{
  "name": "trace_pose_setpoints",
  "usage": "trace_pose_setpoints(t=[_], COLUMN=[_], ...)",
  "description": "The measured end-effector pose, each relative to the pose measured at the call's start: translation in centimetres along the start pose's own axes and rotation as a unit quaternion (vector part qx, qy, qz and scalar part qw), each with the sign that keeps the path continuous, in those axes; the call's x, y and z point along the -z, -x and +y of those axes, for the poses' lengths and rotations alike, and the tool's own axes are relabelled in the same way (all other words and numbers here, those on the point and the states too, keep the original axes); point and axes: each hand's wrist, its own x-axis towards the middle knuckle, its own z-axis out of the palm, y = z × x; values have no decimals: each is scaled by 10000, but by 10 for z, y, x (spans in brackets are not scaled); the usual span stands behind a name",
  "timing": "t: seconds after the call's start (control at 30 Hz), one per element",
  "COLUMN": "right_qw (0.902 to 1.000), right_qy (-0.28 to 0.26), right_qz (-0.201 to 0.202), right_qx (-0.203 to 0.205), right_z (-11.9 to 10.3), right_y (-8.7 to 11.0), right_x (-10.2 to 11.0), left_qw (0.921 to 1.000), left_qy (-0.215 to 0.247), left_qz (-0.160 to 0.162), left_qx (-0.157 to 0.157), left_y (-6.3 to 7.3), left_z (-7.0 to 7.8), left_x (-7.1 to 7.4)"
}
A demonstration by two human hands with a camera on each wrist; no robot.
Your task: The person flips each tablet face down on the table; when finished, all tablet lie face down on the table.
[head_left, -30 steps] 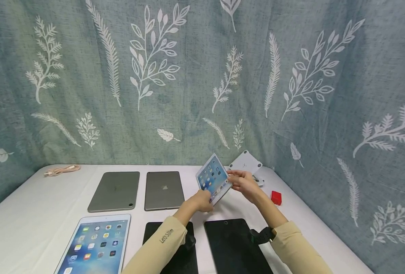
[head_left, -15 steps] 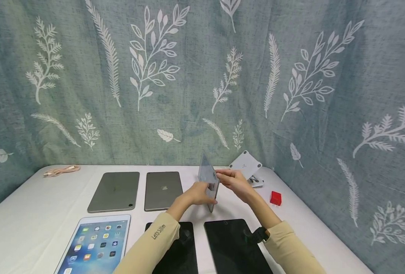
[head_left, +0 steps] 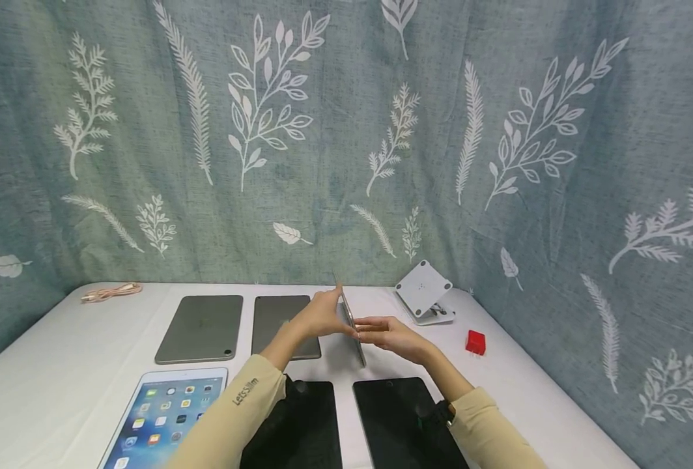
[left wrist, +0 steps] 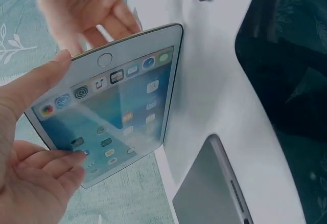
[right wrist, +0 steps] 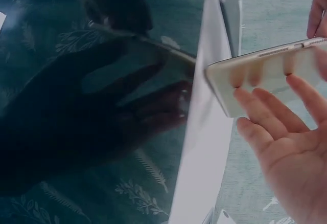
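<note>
Two hands hold one small tablet [head_left: 352, 326] on edge above the white table [head_left: 47, 365], so from your head you see only its thin rim, tilted, top corner toward the curtain [head_left: 346, 130]. Its lit screen shows only in the left wrist view [left wrist: 112, 111], facing your left palm; its pale back shows only in the right wrist view [right wrist: 271, 75].

Your left forearm cuts off the near black tablet [head_left: 305, 423] and the right edge of the lit tablet [head_left: 165, 417] at the front. Your left hand [head_left: 317, 316] covers part of the second grey tablet [head_left: 282, 319]; the first grey tablet [head_left: 200, 319] lies bare beside it. Another black tablet [head_left: 399, 417] runs out of frame below your right wrist.

Your left hand is flat against the screen side, thumb along the home-button edge, fingers [left wrist: 46, 162] straight and barely bent under the far edge. Your right hand [head_left: 393, 335] lies open on the back, straight fingertips [right wrist: 255, 101] touching the near rim. Neither hand curls round it; the tablet sits pressed between them, clear of the table.

Behind stand a white stand [head_left: 424, 290], a red cube [head_left: 474, 342] and a pink cable [head_left: 109, 292].
</note>
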Motion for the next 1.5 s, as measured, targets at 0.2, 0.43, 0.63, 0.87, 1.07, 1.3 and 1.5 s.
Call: trace_pose_setpoints(t=[0.2, 0.43, 0.63, 0.87, 1.07, 1.3, 1.5], right_qw=[9962, 9867, 9533, 9237, 9211, 9143, 9121], right_qy=[865, 1546, 2860, 3740, 3789, 3933, 3988], right_qz=[84, 160, 464, 802, 886, 963, 949], right_qx=[57, 475, 854, 197, 105, 25, -31], right_z=[6, 14, 20, 14, 17, 16, 14], right_y=[-7, -8, -2, 5, 11, 15, 17], right_x=[-9, -11, -4, -5, -1, 2, 0], left_qw=[9998, 9985, 9966, 9958, 9957, 9966, 9950], left_qy=[-109, 39, 168, 166, 31, -358, -804], left_qz=[161, 506, 378, 308, 139, 0, -238], left_qx=[103, 214, 717, 852, 910, 745, 550], left_y=[6, 9, 10, 8, 4, 0, 0], left_z=[-7, -16, -22, -24, -19, -11, -2], left_x=[3, -9, -26, -44, -53, -58, -62])
